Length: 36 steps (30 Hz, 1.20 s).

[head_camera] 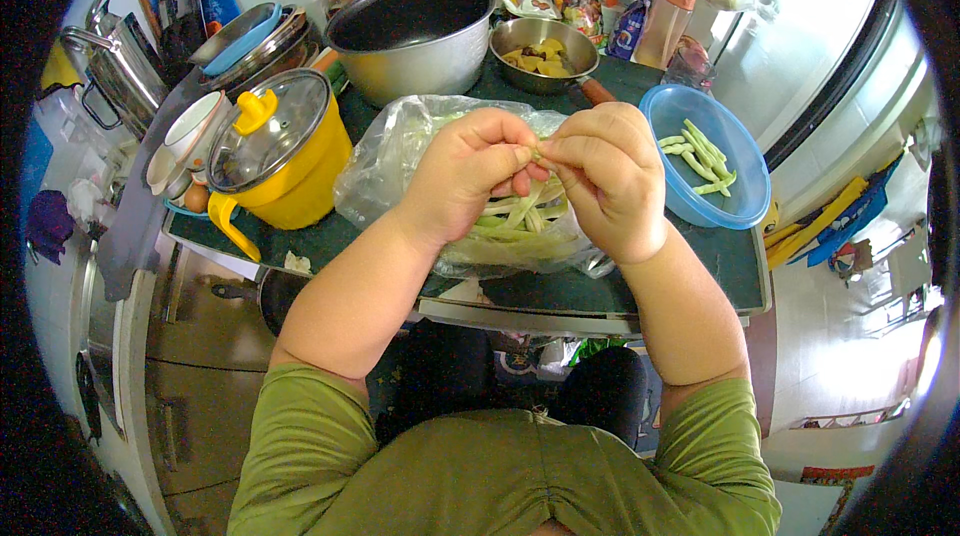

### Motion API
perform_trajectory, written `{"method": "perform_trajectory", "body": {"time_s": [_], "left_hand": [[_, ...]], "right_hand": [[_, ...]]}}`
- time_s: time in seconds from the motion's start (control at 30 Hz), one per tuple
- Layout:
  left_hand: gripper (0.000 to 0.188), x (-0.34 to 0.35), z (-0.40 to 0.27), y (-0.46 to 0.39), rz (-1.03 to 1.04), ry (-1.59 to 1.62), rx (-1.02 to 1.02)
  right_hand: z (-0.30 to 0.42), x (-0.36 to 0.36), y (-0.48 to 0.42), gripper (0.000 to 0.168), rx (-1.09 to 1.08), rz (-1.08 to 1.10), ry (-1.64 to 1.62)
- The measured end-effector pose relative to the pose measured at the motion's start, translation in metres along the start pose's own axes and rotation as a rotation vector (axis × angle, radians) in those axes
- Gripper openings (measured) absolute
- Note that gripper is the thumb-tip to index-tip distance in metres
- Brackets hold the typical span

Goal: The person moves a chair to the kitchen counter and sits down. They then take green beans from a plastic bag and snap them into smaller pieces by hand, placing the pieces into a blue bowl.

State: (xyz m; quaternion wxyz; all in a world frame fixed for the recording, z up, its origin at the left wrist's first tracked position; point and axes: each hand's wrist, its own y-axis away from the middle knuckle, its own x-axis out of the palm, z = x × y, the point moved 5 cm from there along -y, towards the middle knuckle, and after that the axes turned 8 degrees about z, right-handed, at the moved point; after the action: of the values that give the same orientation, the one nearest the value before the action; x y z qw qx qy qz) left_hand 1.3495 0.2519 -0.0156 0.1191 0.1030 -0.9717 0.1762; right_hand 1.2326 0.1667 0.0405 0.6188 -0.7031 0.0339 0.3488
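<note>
My left hand (pixel 476 172) and my right hand (pixel 611 176) meet fingertip to fingertip, pinching a small piece of green bean (pixel 535 152) between them. Most of that piece is hidden by the fingers. Below them lies a clear plastic bag (pixel 375 180), spread wide, with many long green beans (pixel 517 225) in it. To the right of my right hand stands a blue plastic basin (pixel 750 195). Several green bean pieces (pixel 701 153) rest on its bottom.
A yellow pot (pixel 300 176) with a glass lid stands left, its handle at the table edge (pixel 525 322). Behind the bag are a large inner pot (pixel 420 71) and a steel pan (pixel 544 82) holding yellowish chunks, its wooden handle (pixel 596 91) pointing toward me. Stacked bowls (pixel 196 123) crowd the left.
</note>
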Motion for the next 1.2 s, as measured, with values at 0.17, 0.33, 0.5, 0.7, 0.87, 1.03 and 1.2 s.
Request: {"method": "perform_trajectory", "body": {"time_s": [0.17,0.33,0.5,0.7,0.87,1.03,1.2], "left_hand": [[0.009,0.0,0.005,-0.001,0.015,0.072,-0.01],[0.008,-0.013,-0.001,-0.003,-0.131,0.074,0.046],[0.011,-0.018,-0.011,-0.004,-0.314,-0.017,0.121],[0.01,-0.008,-0.002,-0.001,-0.195,-0.411,0.124],[0.009,-0.003,-0.003,-0.001,-0.103,-0.728,-0.06],[0.015,-0.001,0.002,-0.001,-0.131,-0.82,0.003],[0.017,0.007,-0.007,0.0,-0.149,-0.83,0.114]], "right_hand": [[0.004,0.001,-0.001,0.02,-0.008,-0.006,-0.054],[0.0,-0.012,0.0,0.016,0.117,-0.066,-0.022],[-0.037,-0.024,0.018,0.008,0.362,-0.369,-0.431],[-0.052,-0.023,0.026,0.011,0.516,-0.622,-0.899],[-0.067,-0.032,0.034,0.013,0.488,-0.705,-1.007],[-0.061,-0.035,0.032,0.01,0.484,-0.756,-0.886],[-0.04,-0.042,0.025,0.009,0.287,-0.638,-0.464]]}}
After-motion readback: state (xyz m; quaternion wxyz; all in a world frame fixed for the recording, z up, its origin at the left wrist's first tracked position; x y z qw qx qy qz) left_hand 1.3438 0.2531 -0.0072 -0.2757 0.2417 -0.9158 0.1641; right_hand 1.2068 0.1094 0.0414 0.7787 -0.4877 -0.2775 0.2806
